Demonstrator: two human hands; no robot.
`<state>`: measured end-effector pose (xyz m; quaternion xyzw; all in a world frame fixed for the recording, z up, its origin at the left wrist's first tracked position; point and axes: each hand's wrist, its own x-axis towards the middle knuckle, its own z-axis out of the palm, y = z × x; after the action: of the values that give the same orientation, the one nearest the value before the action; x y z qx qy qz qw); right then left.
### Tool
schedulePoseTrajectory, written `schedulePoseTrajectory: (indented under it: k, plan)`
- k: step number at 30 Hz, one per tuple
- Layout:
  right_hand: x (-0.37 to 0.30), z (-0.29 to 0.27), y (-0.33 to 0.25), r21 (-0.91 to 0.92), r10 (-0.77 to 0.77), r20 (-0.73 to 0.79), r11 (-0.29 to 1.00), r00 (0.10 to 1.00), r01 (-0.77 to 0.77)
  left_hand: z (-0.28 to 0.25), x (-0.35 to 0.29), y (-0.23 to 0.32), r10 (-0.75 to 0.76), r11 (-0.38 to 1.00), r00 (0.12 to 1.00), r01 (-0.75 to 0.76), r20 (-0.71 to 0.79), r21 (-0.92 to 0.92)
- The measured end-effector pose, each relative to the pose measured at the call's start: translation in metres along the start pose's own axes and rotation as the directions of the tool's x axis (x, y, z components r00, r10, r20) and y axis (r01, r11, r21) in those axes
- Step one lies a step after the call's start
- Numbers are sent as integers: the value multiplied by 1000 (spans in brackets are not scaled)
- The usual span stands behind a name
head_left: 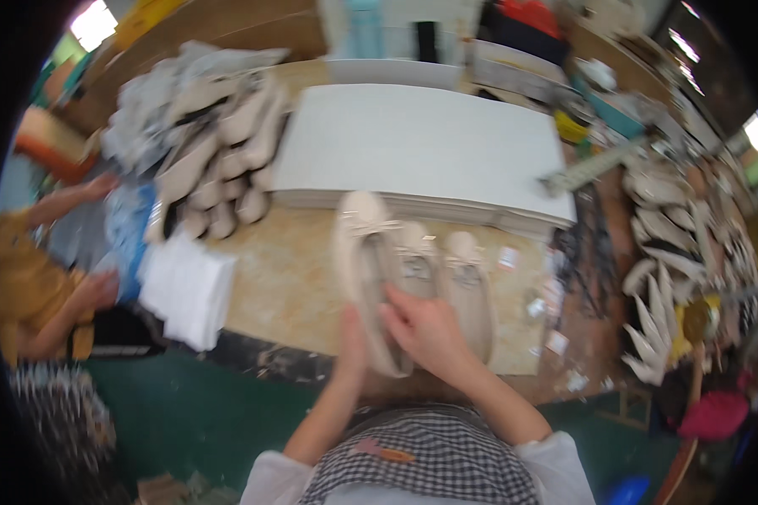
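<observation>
A beige ballet flat point(364, 227) with a small bow is tilted up over the table, its toe pointing away from me. My left hand point(353, 341) is wrapped round its outer side near the heel. At its inner rim, my right hand point(425, 331) has thumb and fingers closed on the edge of the opening; some fingertips are hidden. Just to the right, a second beige flat point(417, 263) is partly covered by my right hand. Beside that lies a third beige flat point(467, 286), untouched, insole facing up. Motion blurs the held shoe slightly.
A stack of white cardboard point(421, 135) lies beyond the shoes. Piled beige shoes point(227, 160) and white paper point(189, 286) sit on the left, near a co-worker in yellow point(38, 286) handling blue plastic. More shoes point(665, 227) crowd the right, past dark strips point(588, 261).
</observation>
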<state>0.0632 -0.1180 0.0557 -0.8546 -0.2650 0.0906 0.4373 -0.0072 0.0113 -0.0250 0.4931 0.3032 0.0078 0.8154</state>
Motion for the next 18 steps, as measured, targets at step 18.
schedulePoseTrajectory:
  k: [18]
  plan:
    - [-43, -208, 201, -76, 363, -678, 830, 639, -552, 14, -4, 26, -241, 924, 883, 336, 403, -183]
